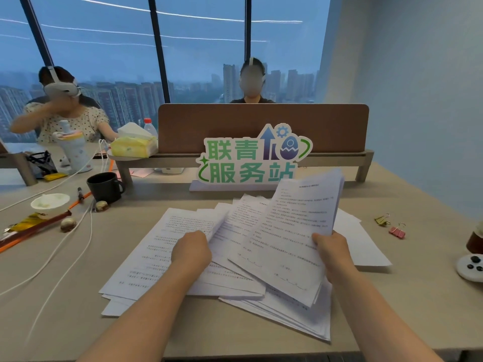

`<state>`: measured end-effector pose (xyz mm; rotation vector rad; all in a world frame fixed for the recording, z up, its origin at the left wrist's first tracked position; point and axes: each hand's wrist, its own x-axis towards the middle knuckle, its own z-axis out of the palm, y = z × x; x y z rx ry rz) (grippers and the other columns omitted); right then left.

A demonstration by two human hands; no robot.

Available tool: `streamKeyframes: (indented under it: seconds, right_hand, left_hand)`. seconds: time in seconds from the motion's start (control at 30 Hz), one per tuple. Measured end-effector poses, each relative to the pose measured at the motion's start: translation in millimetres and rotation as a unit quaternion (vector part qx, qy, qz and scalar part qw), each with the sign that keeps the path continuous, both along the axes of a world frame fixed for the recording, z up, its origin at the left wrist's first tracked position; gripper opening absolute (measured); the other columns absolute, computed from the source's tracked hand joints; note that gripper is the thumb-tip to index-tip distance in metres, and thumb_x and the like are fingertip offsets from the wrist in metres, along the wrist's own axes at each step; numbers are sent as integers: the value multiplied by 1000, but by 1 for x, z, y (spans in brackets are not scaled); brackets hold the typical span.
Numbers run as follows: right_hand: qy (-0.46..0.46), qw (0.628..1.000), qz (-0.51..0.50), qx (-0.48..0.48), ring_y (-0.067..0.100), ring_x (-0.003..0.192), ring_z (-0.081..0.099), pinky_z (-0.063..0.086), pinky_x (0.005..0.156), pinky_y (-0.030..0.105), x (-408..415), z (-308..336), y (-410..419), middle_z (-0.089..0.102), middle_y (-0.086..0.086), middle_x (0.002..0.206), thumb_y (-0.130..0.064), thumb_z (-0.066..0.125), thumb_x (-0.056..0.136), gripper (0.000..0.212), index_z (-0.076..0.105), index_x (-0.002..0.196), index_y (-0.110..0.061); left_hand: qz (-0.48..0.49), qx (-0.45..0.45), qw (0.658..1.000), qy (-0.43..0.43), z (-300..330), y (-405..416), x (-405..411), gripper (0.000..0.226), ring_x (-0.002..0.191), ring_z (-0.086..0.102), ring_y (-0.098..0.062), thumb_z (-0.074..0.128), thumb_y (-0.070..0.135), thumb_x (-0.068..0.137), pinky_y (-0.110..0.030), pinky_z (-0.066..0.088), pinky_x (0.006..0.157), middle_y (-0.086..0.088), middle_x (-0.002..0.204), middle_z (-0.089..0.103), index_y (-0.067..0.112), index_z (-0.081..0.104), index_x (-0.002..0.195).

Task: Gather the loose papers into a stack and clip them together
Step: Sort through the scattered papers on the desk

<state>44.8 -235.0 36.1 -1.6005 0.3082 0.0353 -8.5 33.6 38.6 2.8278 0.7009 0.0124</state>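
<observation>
Beige counter [392,296] in a high-rise office, windows behind, two other seated people beyond a brown divider [339,126] at 12 o'clock. Loose papers [162,246] lie fanned and overlapping across the counter's centre, corners pointing several ways. The right hand [330,250] grips a lifted bundle of sheets [295,231] by its near right edge, thumb on top, fingers hidden beneath; the bundle tilts up toward 1 o'clock, its lower corner over the spread. The left hand [192,250], fingers curled downward, appears to pinch the edge of sheets at the middle of the fan; the exact hold is hidden. Two binder clips, one gold [382,220] and one pink [397,232], rest on the counter at 3 o'clock, well apart from the papers and from either hand.

Judged stage: gathering under way, nothing clipped. Risks: the bundle, held at one edge only, may sag and shed sheets; pulling the fanned sheets together may crease corners or push the outermost pages toward the near counter edge; uneven edges would leave some pages outside a clip's bite. A black mug [104,186] at 10 o'clock stands near the fan's far-left corner.
</observation>
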Motion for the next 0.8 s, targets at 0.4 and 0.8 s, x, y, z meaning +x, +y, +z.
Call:
streamKeyframes:
  seconds: [0.4, 0.8]
  right_hand:
    - [49, 996, 55, 56, 32, 94, 65, 56, 82, 45, -8, -9, 34, 66, 12, 106, -4, 49, 94, 33, 58, 125, -11]
    - [29, 994, 68, 82, 27, 89, 72, 58, 77, 38, -18, -13, 56, 75, 9, 95, -53, 67, 84, 42, 69, 101, -15]
  left_hand:
    - [-86, -67, 982, -152, 25, -59, 10, 26, 96, 63, -28, 50, 11, 92, -31, 44, 69, -9, 113, 66, 12, 61, 116]
    - [-183, -109, 969, -124, 5, -122, 1, 24, 92, 65, -28, 44, 21, 93, -34, 52, 75, -8, 102, 70, 14, 66, 101]
